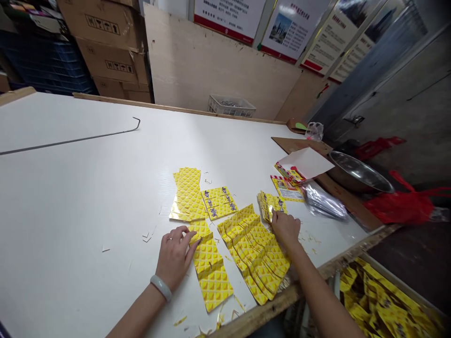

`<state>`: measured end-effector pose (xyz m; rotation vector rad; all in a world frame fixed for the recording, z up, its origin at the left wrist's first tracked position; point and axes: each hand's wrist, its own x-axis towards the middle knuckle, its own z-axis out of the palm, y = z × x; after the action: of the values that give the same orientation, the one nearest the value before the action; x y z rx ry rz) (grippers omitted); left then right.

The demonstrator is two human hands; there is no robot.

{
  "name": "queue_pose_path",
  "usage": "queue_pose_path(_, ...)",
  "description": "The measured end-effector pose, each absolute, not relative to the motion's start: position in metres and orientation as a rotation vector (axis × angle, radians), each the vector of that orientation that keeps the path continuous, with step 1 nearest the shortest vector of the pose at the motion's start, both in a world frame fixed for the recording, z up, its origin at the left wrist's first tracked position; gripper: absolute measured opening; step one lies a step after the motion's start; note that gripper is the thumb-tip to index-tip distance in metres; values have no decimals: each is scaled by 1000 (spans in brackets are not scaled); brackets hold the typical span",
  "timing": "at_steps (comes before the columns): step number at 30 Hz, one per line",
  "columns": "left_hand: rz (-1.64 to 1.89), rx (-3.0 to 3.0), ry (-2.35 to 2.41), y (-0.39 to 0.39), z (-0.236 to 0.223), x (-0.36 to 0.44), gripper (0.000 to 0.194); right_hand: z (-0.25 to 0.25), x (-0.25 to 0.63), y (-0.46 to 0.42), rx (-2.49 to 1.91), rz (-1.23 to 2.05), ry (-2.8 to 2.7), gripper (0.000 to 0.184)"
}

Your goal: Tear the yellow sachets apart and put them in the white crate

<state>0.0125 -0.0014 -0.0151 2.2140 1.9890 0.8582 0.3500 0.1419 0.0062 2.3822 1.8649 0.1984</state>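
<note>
My left hand (176, 251), with a ring and a pale bangle, has its thumb and fingertips closed at the edge of a creased yellow cardboard strip (213, 279) with a diamond pattern. My right hand (287, 228) is closed at a small stack of yellow printed cards (268, 202) with blue marks; its curled fingers are partly hidden. Between the hands lies a fanned pile of creased yellow card sheets (255, 253). Beyond my left hand are overlapping flat yellow sheets (188, 192). Yellow cards with blue print (219, 202) lie beside them.
White card scraps (146, 237) dot the white table (88, 197). A long hooked metal rod (88, 137) lies at left. Printed packaging (287, 188), clear plastic bags (324, 202) and a metal bowl (359, 171) are at right. A bin of yellow packaging (384, 300) stands below the wooden edge.
</note>
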Motion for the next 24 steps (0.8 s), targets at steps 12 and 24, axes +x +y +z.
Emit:
queue_pose_path(12, 862, 2178, 1867, -5, -14, 16, 26, 7, 358, 145, 2372, 64, 1857, 48)
queue_pose_path(24, 930, 2247, 1827, -6, -18, 16, 35, 5, 362, 148, 2383, -3, 1982, 43)
